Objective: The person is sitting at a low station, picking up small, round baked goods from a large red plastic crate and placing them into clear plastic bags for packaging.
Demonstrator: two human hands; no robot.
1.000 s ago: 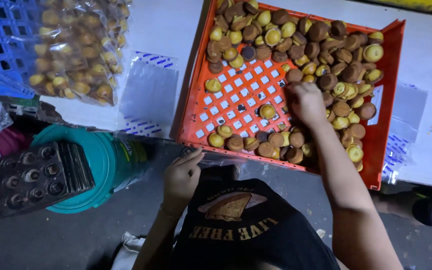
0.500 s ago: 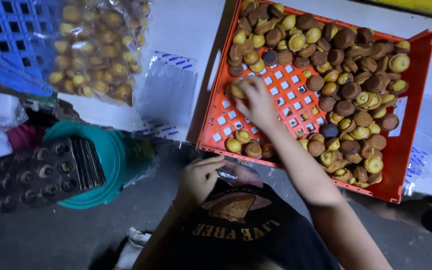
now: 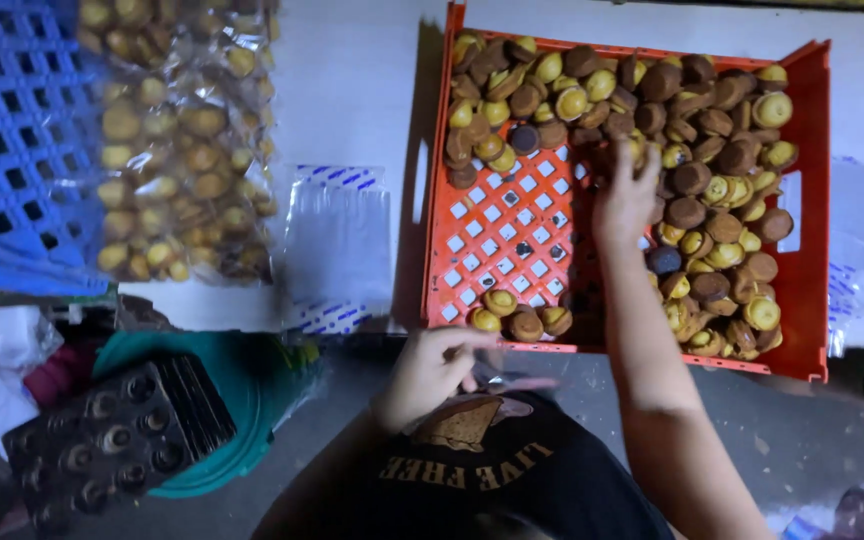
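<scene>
The right hand reaches up into the orange crate at upper right of the frame, fingers spread over the small cakes. The left hand, near the crate's lower edge, pinches a clear bag.

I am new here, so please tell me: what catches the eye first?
The orange plastic lattice crate on the white table, heaped with small round brown and yellow cakes. The right hand reaches into them. At left, a clear bag of similar cakes lies on a blue crate.
</scene>
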